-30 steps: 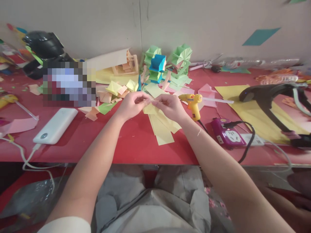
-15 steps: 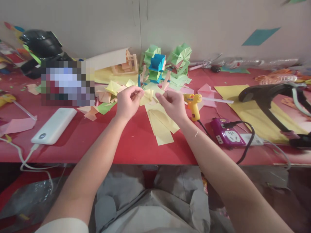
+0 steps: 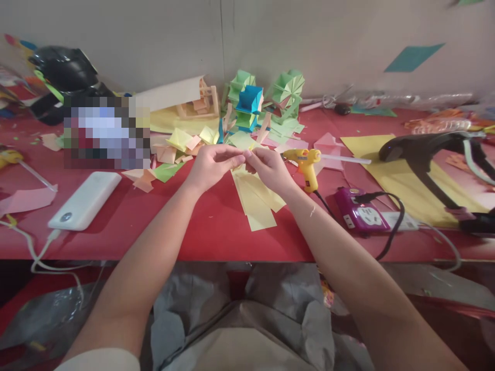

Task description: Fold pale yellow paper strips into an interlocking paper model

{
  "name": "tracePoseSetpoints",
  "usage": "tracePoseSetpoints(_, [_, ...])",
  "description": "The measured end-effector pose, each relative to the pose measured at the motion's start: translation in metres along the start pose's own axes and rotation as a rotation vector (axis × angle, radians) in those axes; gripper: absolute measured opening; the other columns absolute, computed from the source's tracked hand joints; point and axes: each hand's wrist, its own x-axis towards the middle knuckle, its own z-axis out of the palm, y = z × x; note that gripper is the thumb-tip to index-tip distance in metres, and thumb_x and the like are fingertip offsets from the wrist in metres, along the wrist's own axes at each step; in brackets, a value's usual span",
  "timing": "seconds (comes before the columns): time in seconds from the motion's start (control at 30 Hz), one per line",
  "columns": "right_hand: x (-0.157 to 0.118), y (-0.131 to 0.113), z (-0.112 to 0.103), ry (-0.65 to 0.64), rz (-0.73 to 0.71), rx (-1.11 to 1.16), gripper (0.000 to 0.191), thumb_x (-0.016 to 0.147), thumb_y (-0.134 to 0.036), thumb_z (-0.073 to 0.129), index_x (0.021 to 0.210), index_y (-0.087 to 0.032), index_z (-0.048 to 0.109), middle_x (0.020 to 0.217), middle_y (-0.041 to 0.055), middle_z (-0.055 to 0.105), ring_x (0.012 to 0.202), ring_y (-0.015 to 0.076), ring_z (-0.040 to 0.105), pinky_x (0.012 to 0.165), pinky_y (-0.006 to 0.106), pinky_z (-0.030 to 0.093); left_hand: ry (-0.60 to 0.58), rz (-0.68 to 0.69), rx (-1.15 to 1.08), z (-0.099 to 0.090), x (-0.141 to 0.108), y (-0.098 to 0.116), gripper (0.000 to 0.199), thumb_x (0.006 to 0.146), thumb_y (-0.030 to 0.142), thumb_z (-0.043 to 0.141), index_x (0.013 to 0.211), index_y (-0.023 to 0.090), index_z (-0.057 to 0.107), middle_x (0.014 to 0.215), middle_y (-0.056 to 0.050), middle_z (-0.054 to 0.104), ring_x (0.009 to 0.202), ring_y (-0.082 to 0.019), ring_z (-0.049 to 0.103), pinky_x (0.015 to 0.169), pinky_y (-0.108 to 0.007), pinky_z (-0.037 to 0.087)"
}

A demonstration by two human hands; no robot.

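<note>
My left hand (image 3: pixel 212 166) and my right hand (image 3: pixel 269 167) meet above the middle of the table, thumbs and fingertips pinched together. Between them is a small piece of yellow paper (image 3: pixel 251 147), mostly hidden by the fingers. Under the hands lie flat pale yellow paper strips (image 3: pixel 260 208), partly overlapping. Just beyond stands a blue and green folded paper model (image 3: pixel 249 100). A yellow glue gun (image 3: pixel 309 167) rests to the right of my right hand, with a clear glue stick in its back.
A purple power adapter (image 3: pixel 358 208) with a black cable sits at right, near a black head strap (image 3: pixel 425 170) on yellow paper. At left lies a white power bank (image 3: pixel 87 201). Green folded models (image 3: pixel 288 87) and paper scraps fill the back by the wall.
My right hand has moved left and my left hand slightly right, so their fingertips now meet. The yellow paper, earlier showing between the hands, is now mostly covered by fingers.
</note>
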Motion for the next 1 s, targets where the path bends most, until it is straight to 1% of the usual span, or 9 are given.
tracePoseSetpoints(0.1, [-0.001, -0.001, 0.000, -0.021, 0.018, -0.106, 0.042, 0.099, -0.047, 0.049, 0.066, -0.020, 0.048, 0.064, -0.0003, 0.055, 0.061, 0.0108, 0.047, 0.059, 0.028, 0.034, 0.009, -0.015, 0.039, -0.001, -0.001, -0.002, 0.038, 0.078, 0.047, 0.080, 0.104, 0.019, 0.077, 0.094, -0.009, 0.079, 0.090, -0.023, 0.075, 0.086, -0.036, 0.060])
tracePoseSetpoints(0.23, [-0.003, -0.003, 0.002, -0.021, 0.018, -0.380, 0.036, 0.087, -0.022, 0.054, 0.058, -0.022, 0.033, 0.053, -0.0047, 0.035, 0.054, 0.0100, 0.031, 0.056, 0.030, 0.023, -0.005, 0.091, 0.286, 0.005, -0.006, -0.004, 0.038, 0.081, 0.030, 0.073, 0.118, 0.020, 0.072, 0.090, -0.006, 0.078, 0.080, -0.019, 0.073, 0.080, -0.033, 0.059])
tracePoseSetpoints(0.37, [-0.005, -0.006, 0.003, -0.003, 0.018, -0.510, 0.034, 0.082, -0.023, 0.055, 0.056, -0.022, 0.033, 0.053, -0.0033, 0.037, 0.053, 0.0111, 0.029, 0.055, 0.031, 0.021, 0.004, 0.199, 0.528, 0.010, -0.007, -0.005, 0.025, 0.085, 0.024, 0.063, 0.107, 0.021, 0.075, 0.081, -0.004, 0.075, 0.069, -0.018, 0.067, 0.074, -0.032, 0.054])
tracePoseSetpoints(0.5, [-0.005, -0.002, 0.005, 0.142, -0.075, -0.519, 0.030, 0.083, -0.024, 0.056, 0.059, -0.022, 0.037, 0.061, 0.0004, 0.048, 0.059, 0.0131, 0.036, 0.058, 0.030, 0.028, 0.053, 0.290, 0.593, 0.008, -0.006, -0.002, 0.026, 0.088, 0.022, 0.057, 0.107, 0.021, 0.074, 0.094, -0.006, 0.077, 0.082, -0.020, 0.069, 0.082, -0.033, 0.052])
tracePoseSetpoints(0.57, [-0.005, 0.001, 0.006, 0.193, -0.105, -0.486, 0.022, 0.086, -0.025, 0.055, 0.065, -0.021, 0.048, 0.068, 0.0027, 0.055, 0.064, 0.0149, 0.044, 0.062, 0.029, 0.033, 0.054, 0.301, 0.596, 0.008, -0.007, 0.000, 0.024, 0.088, 0.022, 0.056, 0.104, 0.020, 0.074, 0.097, -0.007, 0.077, 0.084, -0.021, 0.069, 0.082, -0.033, 0.052])
tracePoseSetpoints(0.67, [-0.005, 0.002, 0.007, 0.209, -0.133, -0.432, 0.015, 0.091, -0.025, 0.051, 0.081, -0.021, 0.062, 0.082, 0.0060, 0.064, 0.075, 0.0177, 0.054, 0.069, 0.030, 0.040, 0.055, 0.264, 0.575, 0.010, -0.008, 0.002, 0.022, 0.086, 0.023, 0.059, 0.102, 0.019, 0.074, 0.088, -0.006, 0.076, 0.076, -0.019, 0.066, 0.077, -0.033, 0.052])
tracePoseSetpoints(0.8, [-0.004, 0.001, 0.003, 0.178, -0.185, -0.360, 0.020, 0.096, -0.025, 0.048, 0.087, -0.019, 0.064, 0.085, 0.0068, 0.066, 0.080, 0.0184, 0.057, 0.077, 0.031, 0.043, 0.066, 0.171, 0.377, 0.009, -0.007, 0.008, 0.019, 0.089, 0.031, 0.059, 0.089, 0.019, 0.074, 0.082, -0.005, 0.073, 0.075, -0.018, 0.066, 0.069, -0.030, 0.052])
tracePoseSetpoints(0.9, [-0.003, 0.001, 0.000, 0.098, -0.154, -0.233, 0.021, 0.096, -0.028, 0.051, 0.086, -0.018, 0.067, 0.083, 0.0049, 0.068, 0.079, 0.0172, 0.058, 0.076, 0.031, 0.045, 0.086, 0.117, 0.233, 0.002, -0.004, 0.011, 0.024, 0.090, 0.034, 0.060, 0.076, 0.019, 0.072, 0.083, -0.006, 0.072, 0.080, -0.018, 0.067, 0.072, -0.030, 0.053])
tracePoseSetpoints(1.0, [-0.001, 0.001, -0.001, 0.027, -0.116, -0.072, 0.022, 0.095, -0.037, 0.057, 0.090, -0.018, 0.068, 0.088, 0.0047, 0.071, 0.082, 0.0171, 0.062, 0.075, 0.030, 0.048, -0.010, -0.001, 0.115, -0.007, -0.001, 0.010, 0.023, 0.085, 0.041, 0.071, 0.077, 0.019, 0.071, 0.081, -0.006, 0.073, 0.076, -0.018, 0.067, 0.071, -0.032, 0.056])
